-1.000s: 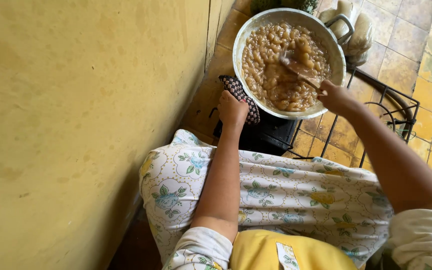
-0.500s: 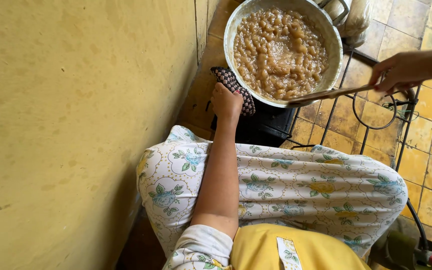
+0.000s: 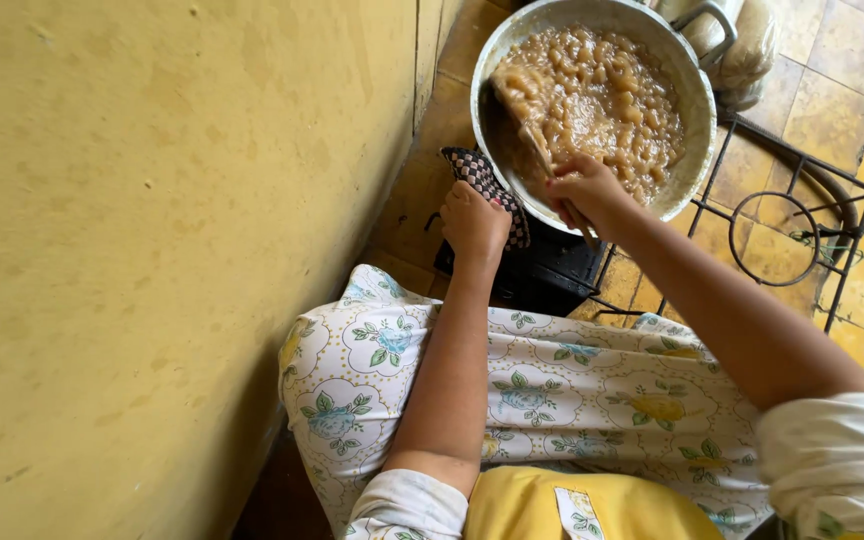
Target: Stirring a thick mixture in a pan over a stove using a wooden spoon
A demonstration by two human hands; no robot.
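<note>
The right hand (image 3: 584, 188) is closed in a fist around the handle of a wooden spoon (image 3: 532, 120), its knuckles over the near rim of a wide, round metal pot (image 3: 694, 120); the spoon's flat, pale blade slants up and to the left into the food, coated with it. The left hand (image 3: 474, 222) is curled shut on a small checked cloth (image 3: 482, 175), dark and white in a fine grid, pressed against the pot's near left edge, just beside the right hand. The pot is dull grey, smooth-walled and shallow, with a looped metal handle (image 3: 707, 18) showing at its far side. It is filled nearly to the rim with a thick, glossy brown mass of soft, lumpy chunks (image 3: 612, 100) in a wet sauce. The pot sits on a black burner stand (image 3: 542, 270) beside a black wire grate (image 3: 787, 225) with a round ring in its middle. Under these lies a floor of worn yellow and orange tiles (image 3: 832, 110). A rough, matte yellow wall (image 3: 172, 250) fills the left side. Nearest the camera, the person wears a white floral-print skirt (image 3: 552, 390), a yellow apron (image 3: 552, 505) and white sleeves (image 3: 837, 460).
</note>
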